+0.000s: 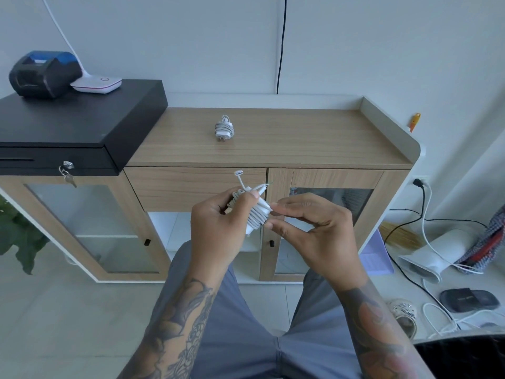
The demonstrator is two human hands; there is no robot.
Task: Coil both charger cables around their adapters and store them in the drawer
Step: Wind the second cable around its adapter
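Head view showed the left hand gripping the second adapter, long axis tilted up-right, right hand pinching its coil just beside, the closed drawer directly ahead below the surface bearing the first coiled charger.

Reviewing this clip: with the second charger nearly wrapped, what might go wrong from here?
1. The cable's plug end sticks up loose above the coil held in the left hand; untucked, the wraps may spring undone.
2. The drawer is closed and both hands are busy.
3. The first coiled charger on the cabinet top might be forgotten.
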